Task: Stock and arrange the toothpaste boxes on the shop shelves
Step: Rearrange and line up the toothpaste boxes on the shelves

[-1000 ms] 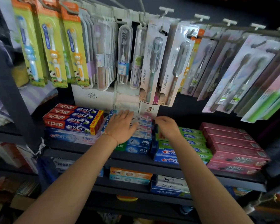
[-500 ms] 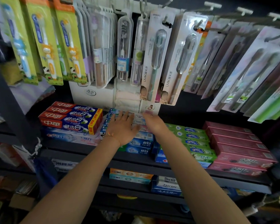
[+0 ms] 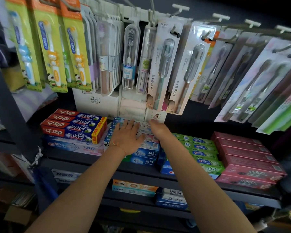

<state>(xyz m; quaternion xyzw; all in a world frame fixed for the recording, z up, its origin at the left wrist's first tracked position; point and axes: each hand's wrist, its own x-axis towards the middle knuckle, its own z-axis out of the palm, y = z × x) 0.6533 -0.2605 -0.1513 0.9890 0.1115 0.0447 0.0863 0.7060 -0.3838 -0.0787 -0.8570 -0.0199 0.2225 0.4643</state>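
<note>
Fingers spread, the left hand lies flat on the blue toothpaste boxes. Right hand reaches the stack's far end; its grip cannot be told.

- The dark upper shelf carries rows of toothpaste boxes.
- From the left: red boxes stacked on pale blue-and-pink boxes, then blue-and-white boxes, green boxes and pink boxes.
- The lower shelf holds an orange-and-teal box beside "Doctor" boxes.
</note>
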